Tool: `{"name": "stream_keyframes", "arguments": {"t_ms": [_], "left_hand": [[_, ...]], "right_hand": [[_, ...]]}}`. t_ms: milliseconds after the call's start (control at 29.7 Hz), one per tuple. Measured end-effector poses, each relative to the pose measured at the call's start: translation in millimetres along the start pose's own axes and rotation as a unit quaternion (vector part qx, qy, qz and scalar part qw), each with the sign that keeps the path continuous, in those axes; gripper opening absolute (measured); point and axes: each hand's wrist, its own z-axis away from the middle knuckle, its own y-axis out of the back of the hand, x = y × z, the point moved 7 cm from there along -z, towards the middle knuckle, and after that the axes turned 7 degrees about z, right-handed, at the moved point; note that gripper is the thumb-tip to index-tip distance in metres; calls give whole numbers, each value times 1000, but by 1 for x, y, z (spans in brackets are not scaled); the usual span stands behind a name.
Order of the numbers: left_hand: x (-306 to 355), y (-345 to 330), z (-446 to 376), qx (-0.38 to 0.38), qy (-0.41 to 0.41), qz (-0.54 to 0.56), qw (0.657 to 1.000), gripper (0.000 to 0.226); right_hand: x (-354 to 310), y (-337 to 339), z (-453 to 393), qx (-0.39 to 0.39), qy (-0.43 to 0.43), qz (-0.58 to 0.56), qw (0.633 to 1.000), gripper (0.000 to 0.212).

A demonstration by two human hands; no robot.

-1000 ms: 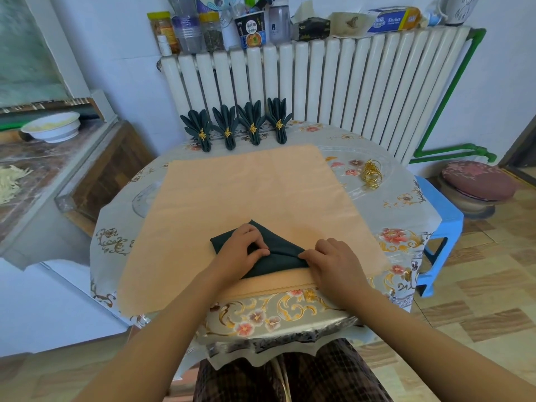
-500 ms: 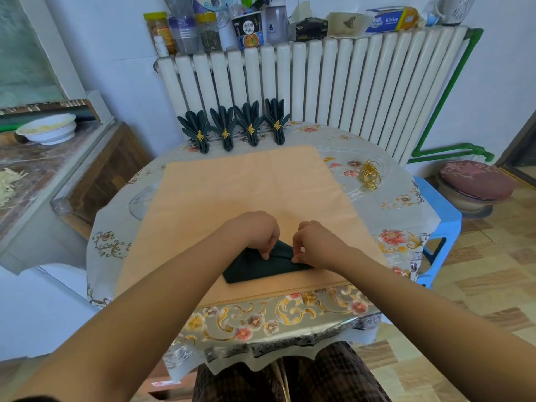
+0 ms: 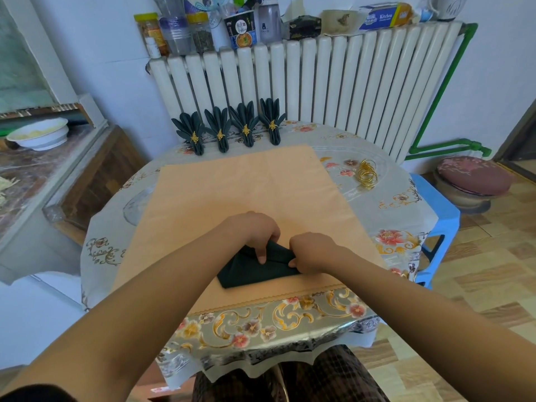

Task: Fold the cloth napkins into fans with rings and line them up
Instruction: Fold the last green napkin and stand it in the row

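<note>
crosswise, dark napkin (image 3: 249, 271), pinched by left hand (image 3: 255, 230), right hand (image 3: 313, 250)

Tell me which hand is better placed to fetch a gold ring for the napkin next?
Probably the right hand. The gold rings lie on the table's right side, nearer to it, while the left hand can keep its grip on the dark napkin.

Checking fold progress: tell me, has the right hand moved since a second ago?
Yes. The right hand has shifted left along the dark green napkin, toward the left hand, judged against the peach mat.
</note>
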Motion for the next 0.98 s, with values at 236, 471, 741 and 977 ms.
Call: {"name": "stream_keyframes", "arguments": {"t_ms": [236, 471, 741, 977], "left_hand": [[6, 0, 7, -19, -16, 16, 1000, 29], [4, -4, 19, 13, -21, 34, 999, 18], [9, 1, 44, 73, -12, -33, 997, 15], [35, 21, 80, 299, 11, -269, 916, 11]], "right_hand": [[-12, -8, 12, 116, 8, 33, 993, 22], [-13, -12, 21, 162, 11, 11, 987, 16], [-19, -9, 30, 205, 7, 43, 978, 11], [-8, 25, 32, 419, 15, 84, 904, 12]]}}
